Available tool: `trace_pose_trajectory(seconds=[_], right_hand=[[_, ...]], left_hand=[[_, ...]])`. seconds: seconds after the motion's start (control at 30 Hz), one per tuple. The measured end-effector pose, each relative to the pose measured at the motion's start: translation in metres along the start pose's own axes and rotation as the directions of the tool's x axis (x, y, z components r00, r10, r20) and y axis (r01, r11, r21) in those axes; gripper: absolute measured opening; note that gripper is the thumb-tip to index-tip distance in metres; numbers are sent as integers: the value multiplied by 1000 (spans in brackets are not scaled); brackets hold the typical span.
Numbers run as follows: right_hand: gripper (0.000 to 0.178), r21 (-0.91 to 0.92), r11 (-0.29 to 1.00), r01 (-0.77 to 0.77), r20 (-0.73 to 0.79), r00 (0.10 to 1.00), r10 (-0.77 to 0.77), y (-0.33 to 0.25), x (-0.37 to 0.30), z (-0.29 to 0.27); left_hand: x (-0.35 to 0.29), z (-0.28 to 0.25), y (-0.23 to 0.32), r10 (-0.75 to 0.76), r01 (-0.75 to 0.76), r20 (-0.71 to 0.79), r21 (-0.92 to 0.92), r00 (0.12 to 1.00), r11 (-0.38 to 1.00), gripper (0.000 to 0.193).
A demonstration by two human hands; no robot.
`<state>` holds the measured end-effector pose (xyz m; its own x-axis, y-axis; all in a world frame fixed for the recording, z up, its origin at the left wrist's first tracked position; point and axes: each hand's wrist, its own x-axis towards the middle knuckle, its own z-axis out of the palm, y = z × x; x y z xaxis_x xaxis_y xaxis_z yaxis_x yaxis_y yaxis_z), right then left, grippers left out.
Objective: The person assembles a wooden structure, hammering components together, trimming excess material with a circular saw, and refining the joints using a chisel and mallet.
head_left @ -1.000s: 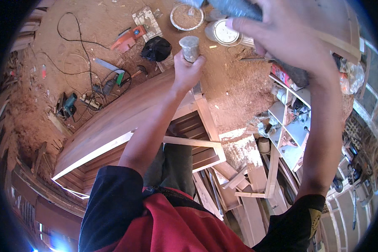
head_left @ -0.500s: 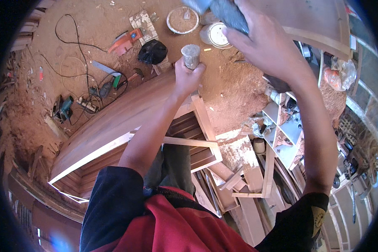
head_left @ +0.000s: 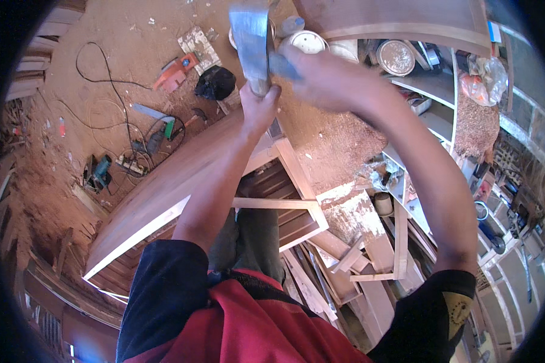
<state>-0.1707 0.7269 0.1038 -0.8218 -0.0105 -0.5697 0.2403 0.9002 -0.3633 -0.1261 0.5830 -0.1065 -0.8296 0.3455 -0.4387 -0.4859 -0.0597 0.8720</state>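
Observation:
My left hand (head_left: 260, 107) is closed around an upright, worn cylindrical handle (head_left: 260, 87), chisel-like; any blade below is hidden. Over its top sits the broad grey-blue steel head of a hatchet (head_left: 249, 42), touching or nearly touching it. My right hand (head_left: 321, 75), smeared by motion, grips the hatchet by its handle. Beneath my left arm lies a large wooden cabinet-like piece (head_left: 163, 166) with a framed opening, and my left hand is above its far end. Pale frame strips (head_left: 272, 204) cross in front of my legs.
On the dusty floor at the left are an orange power tool (head_left: 175, 71), a black bag (head_left: 215, 83), a teal power tool (head_left: 100, 171) and looping cables. White buckets (head_left: 307, 42) stand at the far side. Shelving (head_left: 430, 91) and wood offcuts (head_left: 369, 242) lie to the right.
My right hand has swung the hatchet down and left from the upper right onto the handle in my left hand. The left hand keeps its grip, and the view has shifted slightly.

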Motion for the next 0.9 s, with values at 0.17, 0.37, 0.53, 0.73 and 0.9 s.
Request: trace_pose_trajectory(seconds=[0.17, 0.37, 0.53, 0.73, 0.9], right_hand=[[53, 43, 997, 70, 4, 998, -70, 7, -8, -6], [56, 433, 900, -41, -323, 926, 197, 10, -87, 20], [44, 805, 569, -168, -277, 742, 610, 1, -158, 79], [33, 979, 201, -22, -168, 460, 872, -26, -253, 167], [32, 994, 96, 53, -109, 379, 919, -40, -306, 234]], left_hand=[[6, -10, -19, 43, -43, -3, -13, 999, 999, 12], [-19, -51, 73, 8, -94, 363, 220, 932, 971, 10], [-62, -32, 68, 159, -527, 740, 294, 654, 798, 43], [-133, 18, 8, 210, -816, 952, 64, 223, 575, 30], [-148, 20, -15, 188, -837, 963, 62, 195, 544, 26]])
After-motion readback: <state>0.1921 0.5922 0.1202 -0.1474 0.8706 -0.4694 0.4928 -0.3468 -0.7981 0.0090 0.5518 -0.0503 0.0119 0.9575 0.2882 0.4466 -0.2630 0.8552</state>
